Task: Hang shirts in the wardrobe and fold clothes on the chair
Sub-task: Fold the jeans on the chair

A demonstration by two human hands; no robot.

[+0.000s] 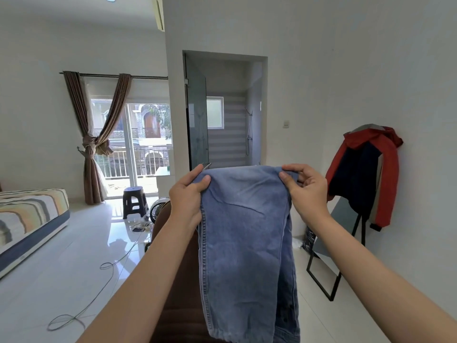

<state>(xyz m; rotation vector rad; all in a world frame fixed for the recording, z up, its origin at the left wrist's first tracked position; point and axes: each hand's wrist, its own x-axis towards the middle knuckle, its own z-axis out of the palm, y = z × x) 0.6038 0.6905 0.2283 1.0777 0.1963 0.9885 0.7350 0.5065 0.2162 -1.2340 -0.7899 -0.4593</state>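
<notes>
**Jeans held up over the chair, ready for a fold**

The person stands behind a brown chair [178,280] and holds a pair of light blue jeans [244,243] out in front at about chest height. Both hands are closed on the top edge of the denim: the left hand [189,194] pinches the corner left of the jeans' middle, thumb on the near face, and the right hand [305,189] pinches the opposite corner, fingers curled over the fold. The two grips sit roughly level, with the cloth stretched fairly flat between them.

From that top edge the jeans hang straight down, so their long axis runs vertically, away from the hands and toward the chair. The legs appear already doubled one over the other, since a second layer shows along the right edge. The lower end drops out of sight at the bottom of the view, in front of or against the chair; I cannot tell whether it touches the seat.

Neither hand looks nearer to the jeans than the other; both are on them. My guess is that the next fold brings the held edge down toward the hanging end, or lays the length onto the chair first.

Well to the right of the jeans, a red and navy jacket [366,174] hangs against the wall [371,70], apart from all this.
</notes>
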